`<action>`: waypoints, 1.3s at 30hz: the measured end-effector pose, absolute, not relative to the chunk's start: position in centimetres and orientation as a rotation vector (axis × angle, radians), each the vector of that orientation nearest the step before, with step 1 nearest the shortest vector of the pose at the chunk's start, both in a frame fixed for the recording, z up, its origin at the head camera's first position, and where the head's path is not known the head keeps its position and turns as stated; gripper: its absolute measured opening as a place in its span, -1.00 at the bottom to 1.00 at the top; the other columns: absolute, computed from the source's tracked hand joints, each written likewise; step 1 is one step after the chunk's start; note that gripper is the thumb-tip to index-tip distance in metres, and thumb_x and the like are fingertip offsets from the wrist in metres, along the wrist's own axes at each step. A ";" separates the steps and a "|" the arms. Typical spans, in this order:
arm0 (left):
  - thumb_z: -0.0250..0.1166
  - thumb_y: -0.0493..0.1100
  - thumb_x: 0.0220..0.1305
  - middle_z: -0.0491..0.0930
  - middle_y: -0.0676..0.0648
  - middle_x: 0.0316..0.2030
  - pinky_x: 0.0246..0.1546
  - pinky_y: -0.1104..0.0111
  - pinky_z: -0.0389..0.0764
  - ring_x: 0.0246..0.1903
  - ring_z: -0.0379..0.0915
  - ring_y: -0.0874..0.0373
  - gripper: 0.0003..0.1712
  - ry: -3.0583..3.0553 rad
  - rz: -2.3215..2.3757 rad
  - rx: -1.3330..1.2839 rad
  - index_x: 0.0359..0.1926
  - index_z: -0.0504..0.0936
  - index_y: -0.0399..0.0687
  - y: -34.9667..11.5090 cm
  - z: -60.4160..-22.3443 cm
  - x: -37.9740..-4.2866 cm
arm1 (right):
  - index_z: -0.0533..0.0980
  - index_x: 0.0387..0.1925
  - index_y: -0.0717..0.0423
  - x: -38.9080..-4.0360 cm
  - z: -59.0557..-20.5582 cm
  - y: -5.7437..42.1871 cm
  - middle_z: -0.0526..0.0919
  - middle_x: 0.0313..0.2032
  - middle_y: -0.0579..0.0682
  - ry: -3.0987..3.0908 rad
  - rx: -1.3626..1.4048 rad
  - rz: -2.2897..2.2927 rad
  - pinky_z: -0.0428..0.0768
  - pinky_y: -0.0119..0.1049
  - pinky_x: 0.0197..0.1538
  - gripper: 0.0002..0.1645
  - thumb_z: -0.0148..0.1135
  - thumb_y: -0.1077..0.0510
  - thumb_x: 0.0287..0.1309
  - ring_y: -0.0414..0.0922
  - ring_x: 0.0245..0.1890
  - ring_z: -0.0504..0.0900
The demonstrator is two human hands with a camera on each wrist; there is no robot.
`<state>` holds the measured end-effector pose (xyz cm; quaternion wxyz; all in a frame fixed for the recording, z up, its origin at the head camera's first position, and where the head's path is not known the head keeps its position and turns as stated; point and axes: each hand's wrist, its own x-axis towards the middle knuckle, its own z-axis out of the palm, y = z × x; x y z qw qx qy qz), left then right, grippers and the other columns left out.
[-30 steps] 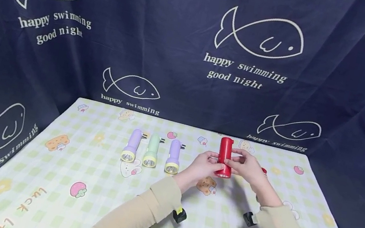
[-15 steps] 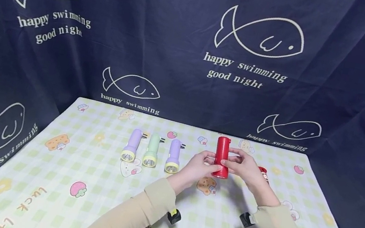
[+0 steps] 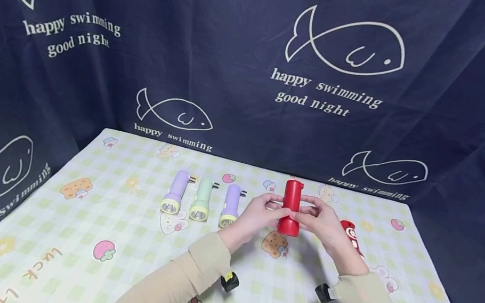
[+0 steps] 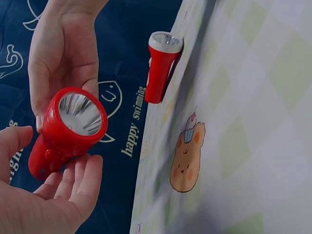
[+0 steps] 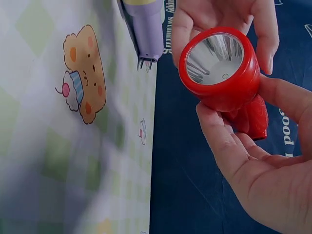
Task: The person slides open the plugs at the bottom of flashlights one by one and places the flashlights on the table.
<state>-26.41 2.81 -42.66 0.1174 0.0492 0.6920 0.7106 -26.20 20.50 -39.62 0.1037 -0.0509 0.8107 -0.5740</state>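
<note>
A glossy red flashlight [image 3: 292, 195] is held up above the table, its lens end lowest in the head view. My left hand [image 3: 259, 214] grips it from the left and my right hand [image 3: 323, 225] from the right, thumbs on the near side and fingers reaching behind. In the left wrist view the silver reflector [image 4: 80, 113] faces the camera inside a red rim. The right wrist view shows my right fingers and thumb [image 5: 287, 97] around the red barrel, just behind the flashlight's head [image 5: 219, 68].
Left of the hands lie a purple flashlight [image 3: 177, 188], a green flashlight [image 3: 203, 193] and another purple flashlight [image 3: 232, 199], with plug prongs sticking out. A second red flashlight [image 4: 163, 66] with a white rim lies beyond my right hand. A checked cloth [image 3: 143, 275] covers the table.
Both hands have carried the red flashlight slightly left, and its lens has tilted out of sight in the head view. More of the second red flashlight shows behind the right hand.
</note>
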 end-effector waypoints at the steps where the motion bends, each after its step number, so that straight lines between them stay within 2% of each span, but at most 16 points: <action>1: 0.37 -0.07 0.14 0.57 -0.07 -0.23 -0.20 0.25 0.67 -0.33 0.56 0.17 -0.52 2.031 2.084 0.147 0.06 0.51 -0.11 2.7 -42.6 -26.5 | 0.22 0.27 0.32 -26.2 -39.6 20.4 0.57 -0.07 0.29 2.389 -0.153 -1.697 0.66 -0.35 -0.15 -0.26 0.30 0.21 0.10 -0.24 -0.27 0.64; 15: 0.37 -0.15 0.14 0.55 -0.11 -0.21 -0.26 0.28 0.69 -0.37 0.58 0.14 -0.54 1.956 2.150 0.126 0.07 0.51 -0.08 2.3 -42.5 -27.6 | 0.24 0.25 0.30 -25.9 -40.0 19.9 0.58 -0.06 0.28 2.389 -0.142 -1.695 0.67 -0.28 -0.13 -0.25 0.34 0.15 0.08 -0.19 -0.23 0.66; 21: 0.37 -0.19 0.13 0.53 -0.13 -0.21 -0.27 0.28 0.69 -0.37 0.57 0.14 -0.53 1.943 2.166 0.130 0.07 0.50 -0.11 1.9 -42.5 -27.6 | 0.21 0.27 0.31 -25.9 -40.3 19.5 0.53 0.01 0.35 2.364 -0.162 -1.700 0.66 -0.30 -0.12 -0.24 0.30 0.15 0.12 -0.18 -0.20 0.64; 30: 0.37 -0.19 0.14 0.54 -0.13 -0.18 -0.24 0.28 0.69 -0.33 0.58 0.13 -0.52 1.945 2.151 0.128 0.09 0.49 -0.08 1.6 -42.7 -27.6 | 0.21 0.26 0.34 -26.1 -40.3 19.2 0.45 0.04 0.30 2.274 -0.151 -1.808 0.64 -0.33 -0.06 -0.34 0.20 0.16 0.21 -0.25 -0.19 0.60; 39: 0.37 -0.23 0.12 0.54 -0.12 -0.15 -0.25 0.29 0.69 -0.30 0.57 0.12 -0.51 1.972 2.124 0.156 0.11 0.49 -0.06 1.4 -42.4 -27.2 | 0.17 0.27 0.40 -26.3 -39.6 19.0 0.43 0.08 0.32 2.253 -0.145 -1.832 0.63 -0.34 -0.04 -0.31 0.17 0.13 0.25 -0.26 -0.19 0.62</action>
